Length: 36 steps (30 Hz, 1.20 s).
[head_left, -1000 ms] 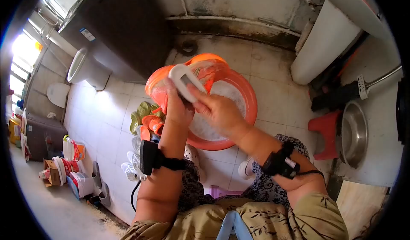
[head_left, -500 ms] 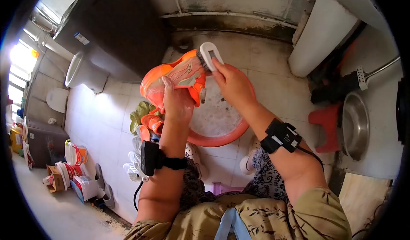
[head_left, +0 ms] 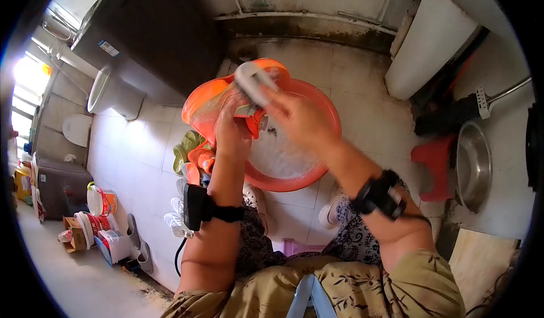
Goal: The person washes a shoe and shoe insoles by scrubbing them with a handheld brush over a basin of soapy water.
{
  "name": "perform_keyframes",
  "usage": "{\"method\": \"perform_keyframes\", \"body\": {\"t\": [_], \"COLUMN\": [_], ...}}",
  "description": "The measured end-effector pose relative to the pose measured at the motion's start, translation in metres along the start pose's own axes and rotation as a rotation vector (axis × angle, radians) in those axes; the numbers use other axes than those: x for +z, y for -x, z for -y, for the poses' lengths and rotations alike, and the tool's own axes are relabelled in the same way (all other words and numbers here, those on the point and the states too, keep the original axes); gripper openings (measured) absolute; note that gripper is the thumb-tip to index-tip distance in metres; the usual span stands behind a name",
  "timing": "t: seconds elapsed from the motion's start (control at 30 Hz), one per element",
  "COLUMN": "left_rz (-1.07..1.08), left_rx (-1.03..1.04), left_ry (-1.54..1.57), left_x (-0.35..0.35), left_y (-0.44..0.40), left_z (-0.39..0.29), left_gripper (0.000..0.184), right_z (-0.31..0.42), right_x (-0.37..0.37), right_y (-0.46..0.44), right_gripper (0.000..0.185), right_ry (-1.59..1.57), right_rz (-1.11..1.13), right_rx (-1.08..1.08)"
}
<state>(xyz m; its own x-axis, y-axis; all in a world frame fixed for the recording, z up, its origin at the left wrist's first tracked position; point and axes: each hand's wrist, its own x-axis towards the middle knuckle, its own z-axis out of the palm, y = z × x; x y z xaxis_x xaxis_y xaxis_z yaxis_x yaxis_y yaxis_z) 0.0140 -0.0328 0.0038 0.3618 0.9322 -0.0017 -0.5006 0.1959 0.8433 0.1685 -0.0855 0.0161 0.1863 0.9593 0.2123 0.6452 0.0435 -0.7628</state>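
Observation:
An orange shoe [head_left: 205,104] with a pale, wavy-lined surface is held over the left side of a basin. My left hand [head_left: 231,134] is wrapped around it from below. Closed on a white scrubbing brush [head_left: 249,79], my right hand [head_left: 297,117] is smeared by motion. The dark bristles are at the shoe's upper surface, though blur hides whether they touch. Below both hands, the round red-orange basin [head_left: 331,109] contains cloudy, foamy water.
Left of the basin lie green shoes [head_left: 187,145], another orange shoe [head_left: 202,158] and white shoes [head_left: 177,219]. Tubs [head_left: 102,200] and grey slippers [head_left: 144,257] sit farther left. At right are a red stool [head_left: 433,162] and a metal bowl [head_left: 475,168]. A dark cabinet-like appliance [head_left: 153,35] stands upper left.
The brush has moved left and slightly down across the shoe, with my right hand following. The shoe has tilted a little in my left hand, showing more of its orange far end.

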Motion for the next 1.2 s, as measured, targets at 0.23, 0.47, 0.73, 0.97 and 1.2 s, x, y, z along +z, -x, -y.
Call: {"method": "perform_keyframes", "body": {"t": [0.23,0.47,0.73,0.97,1.2], "left_rz": [0.155,0.142,0.126,0.010,0.097], "left_rx": [-0.089,-0.120,-0.077,0.518,0.025], "left_ry": [-0.230,-0.370,-0.580,-0.309,-0.716], "left_x": [-0.043,-0.040,-0.040,-0.030,-0.025], "left_y": [-0.012,-0.009,-0.008,-0.015,-0.004], "left_z": [0.015,0.020,0.025,0.074,0.019], "left_gripper": [0.036,0.041,0.029,0.027,0.033], "right_z": [0.028,0.029,-0.013,0.052,-0.011], "right_x": [0.003,-0.002,-0.008,0.000,-0.014], "right_y": [0.015,0.012,0.000,0.020,0.003], "right_gripper": [0.037,0.039,0.037,0.036,0.035], "right_ry": [-0.172,-0.179,-0.103,0.031,-0.104], "right_rz": [0.173,0.153,0.105,0.155,0.102], "right_rx": [-0.031,-0.040,-0.017,-0.320,-0.007]}}
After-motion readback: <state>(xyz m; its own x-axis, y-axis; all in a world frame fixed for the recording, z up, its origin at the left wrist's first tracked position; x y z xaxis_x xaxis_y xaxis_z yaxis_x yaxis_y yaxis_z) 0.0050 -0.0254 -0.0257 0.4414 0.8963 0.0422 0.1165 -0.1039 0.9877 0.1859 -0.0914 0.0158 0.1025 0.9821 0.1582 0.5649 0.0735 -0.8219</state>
